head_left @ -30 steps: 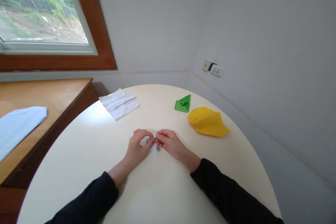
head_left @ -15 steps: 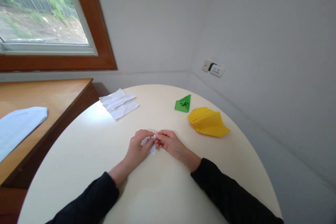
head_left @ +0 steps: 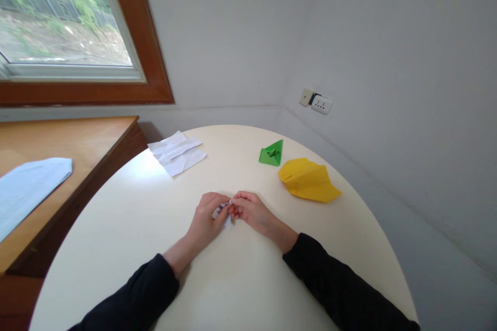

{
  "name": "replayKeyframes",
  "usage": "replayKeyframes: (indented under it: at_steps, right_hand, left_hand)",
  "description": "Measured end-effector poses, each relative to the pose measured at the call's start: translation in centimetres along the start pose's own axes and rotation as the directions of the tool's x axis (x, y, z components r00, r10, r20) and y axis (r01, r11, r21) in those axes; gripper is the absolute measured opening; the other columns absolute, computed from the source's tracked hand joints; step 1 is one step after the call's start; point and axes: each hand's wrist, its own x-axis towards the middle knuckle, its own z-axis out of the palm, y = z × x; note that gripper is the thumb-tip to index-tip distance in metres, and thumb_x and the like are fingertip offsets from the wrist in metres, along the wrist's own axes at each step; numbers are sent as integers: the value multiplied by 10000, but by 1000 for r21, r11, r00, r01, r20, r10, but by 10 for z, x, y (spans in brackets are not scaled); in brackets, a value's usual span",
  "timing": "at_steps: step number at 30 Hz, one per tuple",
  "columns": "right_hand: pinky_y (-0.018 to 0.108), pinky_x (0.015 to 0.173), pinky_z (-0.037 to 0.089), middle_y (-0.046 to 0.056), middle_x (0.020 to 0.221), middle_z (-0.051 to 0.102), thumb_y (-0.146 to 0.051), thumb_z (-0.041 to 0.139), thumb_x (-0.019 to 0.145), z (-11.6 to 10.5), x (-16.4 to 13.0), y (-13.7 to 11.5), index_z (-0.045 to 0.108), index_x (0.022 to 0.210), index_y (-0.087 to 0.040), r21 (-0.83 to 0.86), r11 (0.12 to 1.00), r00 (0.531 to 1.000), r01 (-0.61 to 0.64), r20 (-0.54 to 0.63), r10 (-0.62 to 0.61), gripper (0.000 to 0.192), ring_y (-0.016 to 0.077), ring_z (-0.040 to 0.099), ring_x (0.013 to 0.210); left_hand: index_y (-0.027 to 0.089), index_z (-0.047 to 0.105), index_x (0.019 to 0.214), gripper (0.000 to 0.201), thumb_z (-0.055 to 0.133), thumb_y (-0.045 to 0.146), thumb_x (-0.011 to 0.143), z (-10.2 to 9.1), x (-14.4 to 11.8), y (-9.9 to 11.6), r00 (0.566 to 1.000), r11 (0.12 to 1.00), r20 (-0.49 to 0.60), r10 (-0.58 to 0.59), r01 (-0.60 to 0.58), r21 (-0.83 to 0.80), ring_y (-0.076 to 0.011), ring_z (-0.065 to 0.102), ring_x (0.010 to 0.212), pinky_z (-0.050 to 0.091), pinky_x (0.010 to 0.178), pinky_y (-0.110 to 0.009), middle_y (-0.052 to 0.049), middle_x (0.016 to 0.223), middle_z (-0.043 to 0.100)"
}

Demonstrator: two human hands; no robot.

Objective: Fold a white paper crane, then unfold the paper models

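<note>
Near the middle of the round cream surface (head_left: 233,279), left hand (head_left: 207,220) and right hand (head_left: 250,212) each close their grip on the small folded white paper piece (head_left: 224,213) pinched between their fingertips.

A home room: window (head_left: 66,26), round table (head_left: 233,279).

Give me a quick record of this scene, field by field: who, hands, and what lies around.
Setting: round cream table in a room corner, under a window
Left hand: pinches a small white folded paper
Right hand: pinches the same paper from the other side
Sleeves: dark, long
On the table: green folded paper, yellow folded paper, creased white sheet
Beside the table: wooden desk with a pale blue sheet
On the wall: socket
</note>
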Motion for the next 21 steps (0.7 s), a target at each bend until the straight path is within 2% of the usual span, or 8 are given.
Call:
replayKeyframes:
  at_steps: [6,11,14,16,19,21]
  right_hand:
    - [227,533,388,3,590,642,-276,730,630,0,1,0,567,675,-145,11,1000,1000,-11,5,11,214,101,572,523]
    - [222,519,380,-14,588,629,-296,730,627,-1,2,2,567,729,-156,-8,1000,1000,27,-1,-27,238,96,553,516]
    - [224,512,373,-45,549,594,-305,727,629,1,0,3,559,748,-170,-143,979,987,145,-41,-153,246,83,509,485]
    - [222,499,362,-66,515,557,-306,720,636,3,-1,3,549,755,-178,-278,935,969,218,-48,-240,244,79,478,466]
    - [215,472,335,-88,485,499,-313,693,660,6,-3,4,528,783,-188,-418,873,955,252,-39,-294,241,81,445,452]
    - [209,462,317,-96,494,475,-308,679,668,6,-2,6,511,817,-196,-458,851,947,258,-53,-315,251,80,428,452]
  left_hand:
    - [190,633,761,119,527,183,814,-1,1,2,1000,1000,-18,0,0,23,-175,587,723,457,719,-316,-43,719,654]
    - [175,619,754,123,519,213,812,-2,1,2,991,991,-12,-133,133,-24,-167,580,700,447,689,-300,-39,717,650]
    - [166,618,762,135,524,254,802,-2,2,0,964,958,0,-265,263,-117,-162,581,691,443,656,-279,-35,733,656]
    - [158,622,755,165,537,295,793,-3,4,-1,933,913,38,-357,358,-194,-150,563,643,431,605,-258,-25,695,643]
    - [148,631,753,206,567,344,771,-4,8,-3,888,838,114,-445,458,-298,-121,502,558,390,526,-231,-13,664,615]
    - [147,634,753,219,592,362,751,-4,9,-4,880,801,133,-455,470,-371,-112,496,571,388,526,-226,-28,753,622]
